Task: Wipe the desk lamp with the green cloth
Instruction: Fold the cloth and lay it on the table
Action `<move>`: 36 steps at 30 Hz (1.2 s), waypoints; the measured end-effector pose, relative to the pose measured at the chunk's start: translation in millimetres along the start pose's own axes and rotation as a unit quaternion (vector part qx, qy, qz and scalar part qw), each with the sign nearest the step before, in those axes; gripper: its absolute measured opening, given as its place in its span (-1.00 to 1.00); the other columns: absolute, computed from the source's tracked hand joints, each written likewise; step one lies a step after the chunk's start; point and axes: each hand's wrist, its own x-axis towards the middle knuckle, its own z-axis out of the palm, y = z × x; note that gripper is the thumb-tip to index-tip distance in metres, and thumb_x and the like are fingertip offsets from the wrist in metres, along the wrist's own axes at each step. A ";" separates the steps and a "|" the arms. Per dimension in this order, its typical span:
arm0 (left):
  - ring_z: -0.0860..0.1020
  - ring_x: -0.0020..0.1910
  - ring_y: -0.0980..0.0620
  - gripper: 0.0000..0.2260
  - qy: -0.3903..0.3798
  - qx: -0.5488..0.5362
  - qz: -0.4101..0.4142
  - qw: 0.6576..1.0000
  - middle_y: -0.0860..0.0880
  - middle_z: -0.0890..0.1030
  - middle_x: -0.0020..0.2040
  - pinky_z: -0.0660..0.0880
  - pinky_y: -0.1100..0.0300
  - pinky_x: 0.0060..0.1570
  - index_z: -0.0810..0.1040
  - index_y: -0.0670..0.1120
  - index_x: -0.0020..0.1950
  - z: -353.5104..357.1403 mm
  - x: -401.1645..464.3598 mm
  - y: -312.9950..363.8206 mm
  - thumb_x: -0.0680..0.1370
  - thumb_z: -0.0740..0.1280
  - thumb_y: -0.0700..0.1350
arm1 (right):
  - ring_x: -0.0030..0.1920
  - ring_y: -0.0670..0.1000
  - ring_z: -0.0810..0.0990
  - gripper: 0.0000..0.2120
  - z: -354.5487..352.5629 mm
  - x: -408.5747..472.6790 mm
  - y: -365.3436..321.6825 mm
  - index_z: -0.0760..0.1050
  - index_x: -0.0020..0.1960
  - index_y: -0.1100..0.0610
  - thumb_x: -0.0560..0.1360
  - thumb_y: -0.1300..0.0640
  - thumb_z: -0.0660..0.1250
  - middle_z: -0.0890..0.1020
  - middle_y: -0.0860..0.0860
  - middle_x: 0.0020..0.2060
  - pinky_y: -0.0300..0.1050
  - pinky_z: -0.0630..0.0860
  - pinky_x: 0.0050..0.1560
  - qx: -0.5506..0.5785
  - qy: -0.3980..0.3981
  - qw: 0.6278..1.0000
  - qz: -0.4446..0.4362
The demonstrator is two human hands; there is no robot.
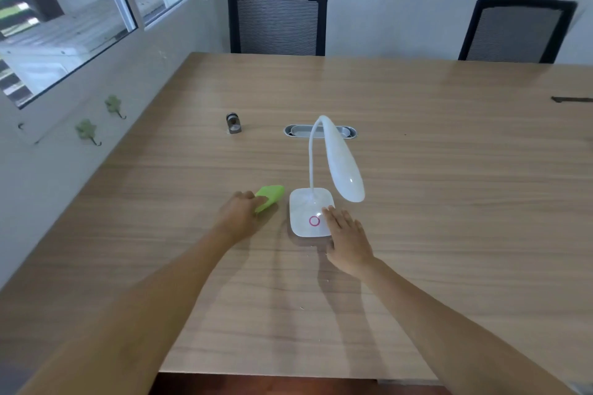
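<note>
Wooden bench (417,170) carries a white desk lamp (345,167), neck arching twd the person. L of the lamp base lies the green cloth (270,197), long axis slanting away-right. L hand (239,213), nearer, has its grip closing on the cloth's near end. R hand (348,239) lies flat & open on the base's R edge.

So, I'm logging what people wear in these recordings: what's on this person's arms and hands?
Nothing shows: both forearms are bare right to the frame's bottom edge, with no sleeves visible. The left hand and right hand wear no gloves, and no watch, ring or bracelet is visible.
</note>
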 end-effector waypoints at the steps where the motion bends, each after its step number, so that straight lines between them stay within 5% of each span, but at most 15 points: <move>1: 0.55 0.12 -0.18 -0.51 0.004 -0.055 -0.022 0.998 -0.18 0.63 0.10 0.49 0.10 0.06 0.57 -0.06 0.25 -9.8 -0.4 -6.4 0.38 0.22 0.08 | 0.48 0.15 0.16 -0.37 0.1 1.5 -5.6 0.09 0.48 0.14 0.44 0.28 0.16 0.22 0.08 0.48 0.12 0.21 0.45 0.025 0.030 0.999 -0.022; 3: 0.63 0.04 -0.13 -0.51 -0.017 -0.143 -0.063 0.988 -0.16 0.69 0.01 0.51 0.18 -0.02 0.65 -0.09 0.13 -29.2 -2.0 -19.8 0.25 0.23 -0.02 | 0.33 0.14 0.37 -0.47 0.2 7.4 -22.8 0.27 0.39 0.17 0.43 0.32 0.19 0.43 0.11 0.31 0.01 0.40 0.30 0.102 0.074 0.990 -0.059; 7: 0.55 -0.05 0.04 -0.63 -0.126 -0.224 -0.100 0.961 -0.05 0.61 -0.06 0.40 0.56 -0.30 0.63 -0.16 0.15 -55.4 -8.9 -47.8 0.34 0.42 -0.21 | 0.21 0.02 0.44 -0.49 -15.3 19.7 -76.4 0.29 0.38 0.18 0.44 0.28 0.27 0.47 0.04 0.18 -0.14 0.41 0.20 0.275 0.057 0.958 -0.053; 11: 0.52 -0.11 -0.01 -0.72 -0.170 -0.290 -0.151 0.930 -0.13 0.58 -0.09 0.46 0.21 -0.08 0.61 -0.25 0.13 -69.2 -25.0 -75.2 0.42 0.40 -0.32 | 0.16 -0.03 0.44 -0.45 -4.4 45.4 -116.6 0.34 0.33 0.09 0.38 0.31 0.37 0.49 -0.03 0.10 -0.03 0.43 0.22 0.463 -0.105 0.880 0.015; 13: 0.54 -0.14 -0.02 -0.72 -0.172 -0.309 -0.178 0.918 -0.13 0.60 -0.09 0.48 0.17 -0.07 0.61 -0.24 0.13 -74.6 -34.2 -91.3 0.42 0.41 -0.31 | -0.01 0.07 0.56 -0.70 8.7 55.4 -130.6 0.60 -0.08 -0.01 0.35 0.37 0.38 0.63 0.04 -0.12 0.05 0.51 0.07 0.501 -0.130 0.855 0.030; 16: 0.58 -0.06 -0.04 -0.68 -0.148 -0.345 -0.219 0.900 -0.13 0.65 -0.04 0.52 0.11 0.04 0.66 -0.14 0.05 -78.4 -48.2 -111.8 0.31 0.47 -0.17 | -0.32 0.00 0.52 -0.75 15.1 61.0 -145.1 0.55 -0.37 0.04 0.38 0.33 0.39 0.58 0.03 -0.34 -0.18 0.39 -0.36 0.523 -0.147 0.836 0.077; 18: 0.60 -0.01 -0.04 -0.71 -0.122 -0.381 -0.251 0.881 -0.14 0.66 0.01 0.53 0.07 0.14 0.66 -0.07 -0.01 -75.0 -57.5 -123.3 0.27 0.49 -0.13 | -0.29 0.01 0.52 -0.79 18.2 64.4 -151.2 0.52 -0.30 0.06 0.41 0.32 0.37 0.59 0.10 -0.25 -0.20 0.40 -0.34 0.562 -0.165 0.804 0.103; 21: 0.60 -0.12 -0.06 -0.79 -0.105 -0.422 -0.309 0.846 -0.12 0.63 -0.09 0.61 0.15 -0.08 0.56 -0.10 -0.06 -63.5 -71.0 -133.9 0.37 0.48 -0.27 | -0.28 -0.05 0.55 -0.81 26.0 66.9 -158.0 0.50 -0.22 0.06 0.48 0.32 0.30 0.59 0.04 -0.25 -0.23 0.50 -0.29 0.606 -0.183 0.759 0.154; 23: 0.58 -0.06 -0.09 -0.80 -0.088 -0.470 -0.352 0.805 -0.16 0.59 -0.03 0.60 0.05 0.00 0.50 -0.11 -0.09 -54.1 -76.0 -136.4 0.43 0.39 -0.38 | -0.30 -0.07 0.55 -0.81 30.3 66.1 -162.8 0.47 -0.20 0.07 0.49 0.33 0.28 0.58 0.03 -0.27 -0.25 0.53 -0.34 0.619 -0.186 0.741 0.181; 27: 0.52 0.05 -0.06 -0.61 0.024 -0.486 -0.391 0.781 -0.19 0.55 0.08 0.54 0.09 -0.02 0.47 -0.22 0.27 -33.1 -71.1 -142.1 0.45 0.33 -0.41 | -0.24 0.03 0.57 -0.82 37.2 65.1 -172.1 0.44 -0.22 0.13 0.50 0.35 0.28 0.57 0.09 -0.23 -0.11 0.57 -0.18 0.637 -0.188 0.713 0.226; 32: 0.57 0.18 -0.13 -0.52 0.090 -0.420 -0.399 0.811 -0.25 0.57 0.24 0.50 0.04 0.23 0.46 -0.25 0.31 -16.4 -61.2 -144.0 0.39 0.36 -0.25 | -0.02 0.11 0.55 -0.77 43.4 63.0 -179.3 0.43 -0.27 0.12 0.50 0.36 0.26 0.55 0.15 -0.11 0.03 0.54 0.12 0.588 -0.179 0.754 0.233; 36: 0.45 0.34 -0.15 -0.54 0.097 -0.294 -0.360 0.880 -0.24 0.47 0.36 0.37 0.06 0.35 0.39 -0.25 0.38 -14.6 -52.5 -134.3 0.51 0.32 -0.16 | -0.15 0.07 0.53 -0.78 35.3 59.1 -170.6 0.51 -0.39 0.11 0.40 0.27 0.29 0.55 0.04 -0.35 -0.09 0.44 -0.20 0.435 -0.105 0.883 0.144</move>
